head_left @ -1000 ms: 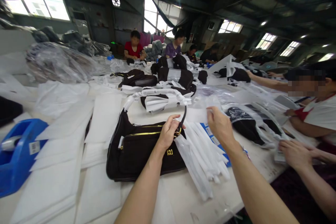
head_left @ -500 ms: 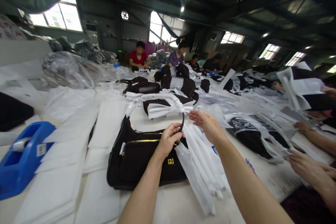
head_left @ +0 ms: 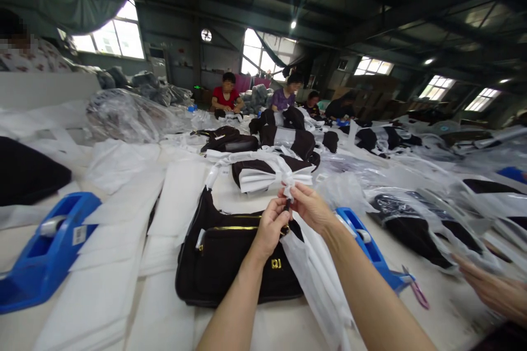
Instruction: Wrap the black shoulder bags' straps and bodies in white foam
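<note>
A black handbag (head_left: 230, 269) with gold zips and a gold emblem lies flat before me. Its handle arches away from me, mostly covered by white wrapping (head_left: 239, 156). My left hand (head_left: 269, 225) pinches the dark bare end of the handle near the bag's right side. Just above it, my right hand (head_left: 310, 205) is closed on the lower end of the white wrapping, fingertips close to those of my left hand. White strips (head_left: 317, 263) lie beside the bag, partly under my right forearm.
Blue tape dispensers stand at left (head_left: 53, 247) and at right (head_left: 366, 241), with pink-handled scissors (head_left: 418, 288) near the latter. White sheets (head_left: 111, 252) are stacked left of the bag. A wrapped black bag (head_left: 415, 225) and a co-worker's hand (head_left: 494, 285) are at right.
My right hand has moved in from the right and closed on the wrapping, which now reaches lower on the handle. The view has turned, uncovering the right dispenser and scissors.
</note>
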Available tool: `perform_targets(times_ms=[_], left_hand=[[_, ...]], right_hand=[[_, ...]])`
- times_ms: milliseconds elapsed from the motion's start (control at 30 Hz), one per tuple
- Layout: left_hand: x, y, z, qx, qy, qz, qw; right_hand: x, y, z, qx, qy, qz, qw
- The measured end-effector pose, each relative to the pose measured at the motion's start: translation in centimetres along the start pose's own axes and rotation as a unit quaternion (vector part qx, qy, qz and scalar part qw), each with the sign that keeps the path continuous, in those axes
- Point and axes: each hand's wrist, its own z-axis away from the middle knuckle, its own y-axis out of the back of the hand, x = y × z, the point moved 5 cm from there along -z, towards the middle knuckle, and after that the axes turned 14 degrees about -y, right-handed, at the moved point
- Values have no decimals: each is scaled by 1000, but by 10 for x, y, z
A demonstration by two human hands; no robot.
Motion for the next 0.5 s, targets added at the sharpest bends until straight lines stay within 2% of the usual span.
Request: perform_targets(times_ms=[133, 267, 400, 500], left_hand=[[-4, 2, 1, 21, -2, 5, 1000], [-6, 3, 2, 31, 4, 20, 999], [-5, 3, 1, 25, 12, 1, 1000], [-3, 1, 1, 16, 13, -17, 1000]], right_hand=[[22, 0, 9, 10, 35, 60, 998], [31, 0, 21, 45, 75, 131, 988], [33, 11, 23, 47, 53, 208, 976], [15, 33, 14, 146, 46, 237, 959]])
